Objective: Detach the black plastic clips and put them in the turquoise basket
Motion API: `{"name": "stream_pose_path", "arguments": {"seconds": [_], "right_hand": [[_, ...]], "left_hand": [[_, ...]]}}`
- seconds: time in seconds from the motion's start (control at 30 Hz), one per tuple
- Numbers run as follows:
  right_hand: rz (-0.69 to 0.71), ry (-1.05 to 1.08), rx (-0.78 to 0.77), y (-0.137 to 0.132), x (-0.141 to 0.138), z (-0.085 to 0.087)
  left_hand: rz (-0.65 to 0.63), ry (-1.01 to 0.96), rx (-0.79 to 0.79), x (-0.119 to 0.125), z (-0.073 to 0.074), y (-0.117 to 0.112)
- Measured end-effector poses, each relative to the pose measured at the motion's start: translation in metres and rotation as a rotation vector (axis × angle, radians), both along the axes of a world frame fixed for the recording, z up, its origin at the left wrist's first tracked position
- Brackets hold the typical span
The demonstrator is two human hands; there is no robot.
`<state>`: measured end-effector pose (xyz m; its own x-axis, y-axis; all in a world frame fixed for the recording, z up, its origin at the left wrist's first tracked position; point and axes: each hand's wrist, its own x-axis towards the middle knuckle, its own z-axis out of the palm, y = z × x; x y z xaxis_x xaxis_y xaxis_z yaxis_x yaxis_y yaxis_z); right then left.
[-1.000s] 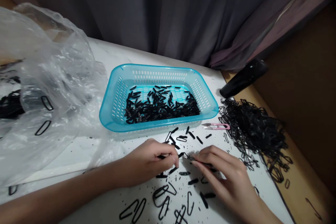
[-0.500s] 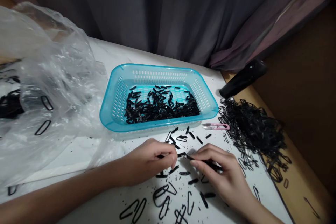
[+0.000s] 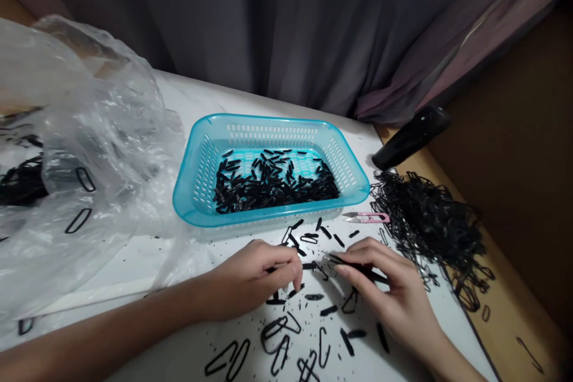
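Black tool, probably tweezers point(image 3: 370, 274), in right hand point(image 3: 390, 287)

Pieces point(image 3: 277, 188) lie in and before the basket point(image 3: 277, 215), with a bag point(image 3: 120, 131) left and heaped loops point(image 3: 434, 233) right.

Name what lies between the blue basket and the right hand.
In the head view, short black pieces and pink-handled snips lie there on the white tabletop.
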<state>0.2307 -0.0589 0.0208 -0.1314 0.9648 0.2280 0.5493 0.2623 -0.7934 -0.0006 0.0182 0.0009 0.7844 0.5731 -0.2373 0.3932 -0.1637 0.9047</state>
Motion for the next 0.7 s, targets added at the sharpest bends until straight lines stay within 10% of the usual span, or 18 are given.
{"name": "stream_pose_path", "arguments": {"seconds": [0.2,0.37,0.53,0.7], "right_hand": [[-0.041,-0.027,0.001,0.004,0.003,-0.004],[-0.012,-0.038,-0.008,0.004,0.003,-0.005],[0.003,-0.109,-0.025,0.004,0.003,-0.008],[-0.009,-0.293,0.017,0.005,0.006,-0.015]], "left_hand": [[0.029,-0.202,0.365,-0.01,0.031,-0.01],[0.373,0.023,0.987,-0.023,0.061,0.011],[0.369,0.348,1.09,-0.029,0.054,0.037],[0.351,0.251,1.156,-0.024,0.047,0.031]]}}
